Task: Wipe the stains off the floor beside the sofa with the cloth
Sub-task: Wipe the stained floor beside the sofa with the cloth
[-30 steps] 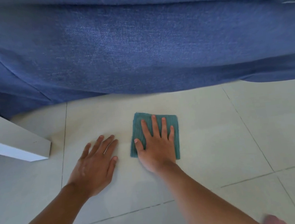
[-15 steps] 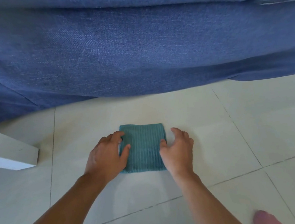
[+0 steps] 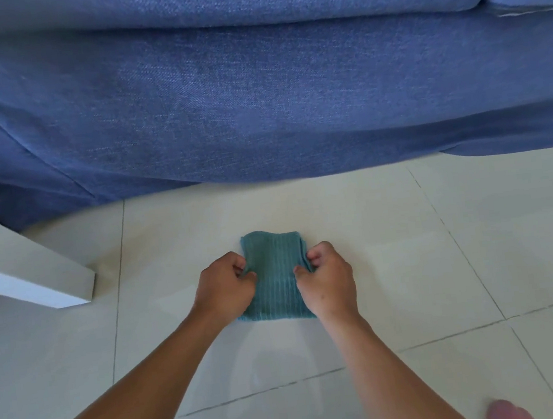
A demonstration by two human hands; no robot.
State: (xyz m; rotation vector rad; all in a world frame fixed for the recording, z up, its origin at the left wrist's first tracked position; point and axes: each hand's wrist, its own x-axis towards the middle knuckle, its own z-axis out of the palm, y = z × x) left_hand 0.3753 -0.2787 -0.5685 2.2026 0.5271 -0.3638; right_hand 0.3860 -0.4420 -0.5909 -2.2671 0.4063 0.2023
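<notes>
Head view: a folded teal ribbed cloth (image 3: 273,275) lies on the pale tiled floor (image 3: 410,245), a little in front of the blue fabric sofa (image 3: 254,91), with its middle bunched slightly upward. The left hand (image 3: 224,289) pinches the cloth's left edge and the right hand (image 3: 328,279) pinches its right edge, each grip closed tight on the fabric between thumb and curled fingers. A white desk (image 3: 16,266) corner enters at left, well apart from the cloth.

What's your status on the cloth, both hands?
Left hand and right hand each pinching a side of the teal cloth. Cloth bunched on the tile floor, short of the sofa. Nothing blocking.
</notes>
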